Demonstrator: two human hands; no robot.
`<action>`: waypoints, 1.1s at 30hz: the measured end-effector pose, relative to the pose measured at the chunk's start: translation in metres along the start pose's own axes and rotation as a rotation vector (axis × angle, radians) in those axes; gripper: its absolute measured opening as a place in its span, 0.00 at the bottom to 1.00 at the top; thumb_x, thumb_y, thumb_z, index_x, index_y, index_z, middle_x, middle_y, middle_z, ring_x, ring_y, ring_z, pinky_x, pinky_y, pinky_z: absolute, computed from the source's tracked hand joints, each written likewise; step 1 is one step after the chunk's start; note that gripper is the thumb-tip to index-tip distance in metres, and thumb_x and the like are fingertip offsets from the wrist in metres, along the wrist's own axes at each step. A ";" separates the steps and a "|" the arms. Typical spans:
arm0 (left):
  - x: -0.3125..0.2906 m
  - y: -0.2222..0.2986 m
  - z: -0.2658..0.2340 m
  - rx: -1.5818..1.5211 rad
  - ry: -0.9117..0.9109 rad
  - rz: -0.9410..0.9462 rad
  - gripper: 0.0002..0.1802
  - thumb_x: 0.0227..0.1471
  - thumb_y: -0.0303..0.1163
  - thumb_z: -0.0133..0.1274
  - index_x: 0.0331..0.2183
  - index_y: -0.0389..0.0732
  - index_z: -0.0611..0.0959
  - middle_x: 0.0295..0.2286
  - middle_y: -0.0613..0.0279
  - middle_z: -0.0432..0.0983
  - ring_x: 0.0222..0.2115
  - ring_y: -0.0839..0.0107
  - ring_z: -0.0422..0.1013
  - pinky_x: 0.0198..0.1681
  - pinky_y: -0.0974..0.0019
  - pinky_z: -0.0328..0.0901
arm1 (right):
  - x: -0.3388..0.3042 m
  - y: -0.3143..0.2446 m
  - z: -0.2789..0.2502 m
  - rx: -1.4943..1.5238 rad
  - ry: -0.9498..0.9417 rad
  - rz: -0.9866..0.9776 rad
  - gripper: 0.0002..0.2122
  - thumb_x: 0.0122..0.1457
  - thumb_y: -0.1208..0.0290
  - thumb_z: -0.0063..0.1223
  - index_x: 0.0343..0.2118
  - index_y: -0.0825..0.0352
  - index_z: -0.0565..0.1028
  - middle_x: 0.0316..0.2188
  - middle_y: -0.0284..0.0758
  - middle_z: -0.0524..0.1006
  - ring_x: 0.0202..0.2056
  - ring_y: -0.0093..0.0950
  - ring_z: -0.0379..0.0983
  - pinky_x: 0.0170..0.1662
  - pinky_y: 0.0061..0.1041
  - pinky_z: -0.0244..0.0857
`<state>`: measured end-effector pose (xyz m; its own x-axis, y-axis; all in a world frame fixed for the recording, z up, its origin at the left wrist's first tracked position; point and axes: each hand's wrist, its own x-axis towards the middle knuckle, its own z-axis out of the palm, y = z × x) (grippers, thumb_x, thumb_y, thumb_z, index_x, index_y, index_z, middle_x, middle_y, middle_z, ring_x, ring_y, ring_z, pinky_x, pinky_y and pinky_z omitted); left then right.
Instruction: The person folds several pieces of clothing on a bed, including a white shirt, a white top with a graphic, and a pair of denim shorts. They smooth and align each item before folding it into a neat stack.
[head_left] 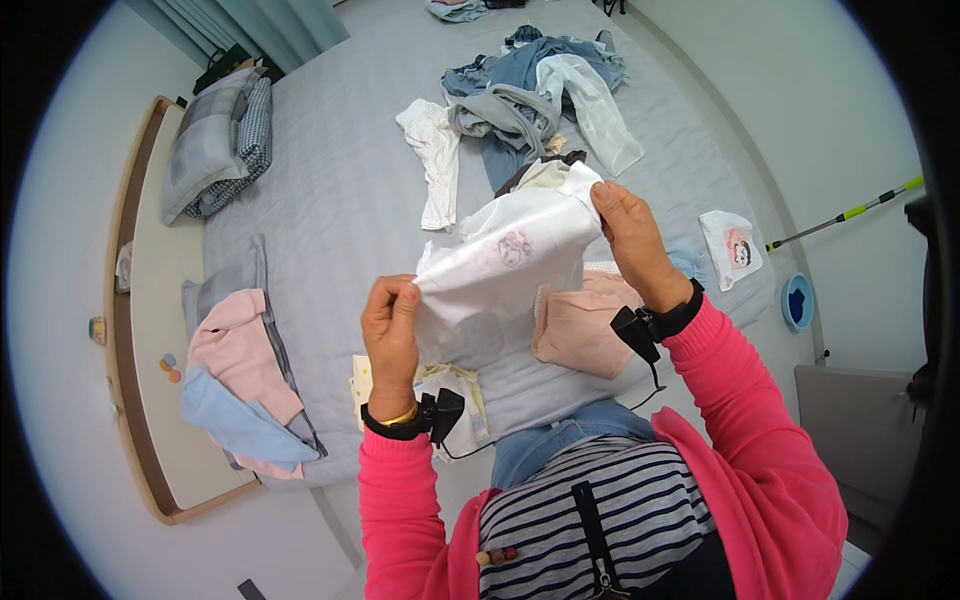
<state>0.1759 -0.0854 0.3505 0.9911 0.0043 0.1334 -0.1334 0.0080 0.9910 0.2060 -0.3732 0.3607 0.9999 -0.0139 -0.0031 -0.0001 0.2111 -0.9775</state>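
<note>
A thin white garment with a small cartoon print is stretched between my two hands above the bed. My left hand pinches one edge between thumb and fingers. Higher and to the right, my right hand grips the opposite corner. Below the right hand lies a folded pink garment, partly covered by the wrist. Close to my left wrist, folded white-and-yellow cloths lie at the bed's near edge. Whether the white garment touches the clothes behind it, I cannot tell.
Beyond my hands, a loose heap of blue and grey clothes lies on the grey bed. Pink and blue clothes lie left, near the headboard. Right are a folded white printed garment, a pole and a blue basin.
</note>
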 end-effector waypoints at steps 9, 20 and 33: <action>0.003 0.038 0.019 -0.449 0.001 -0.097 0.08 0.58 0.32 0.45 0.28 0.40 0.72 0.24 0.73 0.67 0.25 0.85 0.60 0.30 0.79 0.57 | -0.013 -0.044 0.013 0.094 0.008 -0.110 0.15 0.59 0.64 0.49 0.42 0.70 0.72 0.33 0.30 0.74 0.35 0.18 0.68 0.41 0.17 0.61; 0.003 0.001 0.071 -0.686 0.011 -0.369 0.10 0.60 0.31 0.38 0.33 0.34 0.70 0.35 0.57 0.71 0.37 0.71 0.69 0.45 0.67 0.64 | -0.074 0.047 -0.005 -0.537 -0.688 0.175 0.12 0.55 0.65 0.54 0.37 0.69 0.73 0.29 0.30 0.74 0.31 0.20 0.67 0.37 0.21 0.62; -0.048 -0.012 0.085 0.115 -0.619 -0.069 0.48 0.39 0.29 0.63 0.57 0.41 0.52 0.51 0.57 0.57 0.53 0.62 0.58 0.51 0.61 0.59 | -0.052 -0.017 0.021 0.420 -0.257 0.415 0.11 0.63 0.63 0.42 0.39 0.66 0.70 0.31 0.27 0.73 0.32 0.14 0.70 0.33 0.16 0.66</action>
<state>0.1300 -0.1709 0.3333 0.8204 -0.5716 0.0150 -0.1020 -0.1205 0.9875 0.1540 -0.3550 0.3818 0.8895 0.3748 -0.2615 -0.4341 0.5138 -0.7400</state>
